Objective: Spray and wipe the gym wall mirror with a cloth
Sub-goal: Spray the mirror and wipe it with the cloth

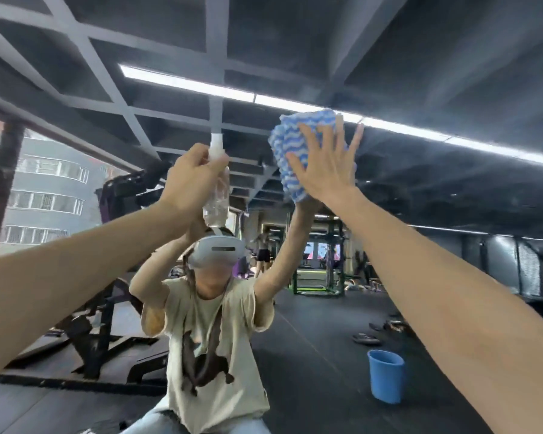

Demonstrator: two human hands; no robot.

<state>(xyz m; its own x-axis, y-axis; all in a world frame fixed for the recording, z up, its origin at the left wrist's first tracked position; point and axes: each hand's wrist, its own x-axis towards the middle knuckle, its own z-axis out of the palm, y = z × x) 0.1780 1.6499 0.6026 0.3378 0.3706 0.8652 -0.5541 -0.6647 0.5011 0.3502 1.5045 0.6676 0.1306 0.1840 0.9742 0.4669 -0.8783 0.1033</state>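
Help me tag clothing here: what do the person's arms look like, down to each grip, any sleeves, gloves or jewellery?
Both forearms are bare. The left grip and right grip wear no gloves, rings or watch. In the mirror, the reflection shows a beige T-shirt with short sleeves.

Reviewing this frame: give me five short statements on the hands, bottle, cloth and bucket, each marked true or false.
1. The left hand grips the spray bottle. True.
2. The right hand bunches the cloth in a fist. False: its spread, straight fingers press the cloth against the mirror.
3. The cloth is plain red. False: it has blue and white wavy stripes.
4. A blue bucket shows in the reflection, standing on the floor. True.
5. The spray bottle is opaque black. False: its body is clear and its top is white.
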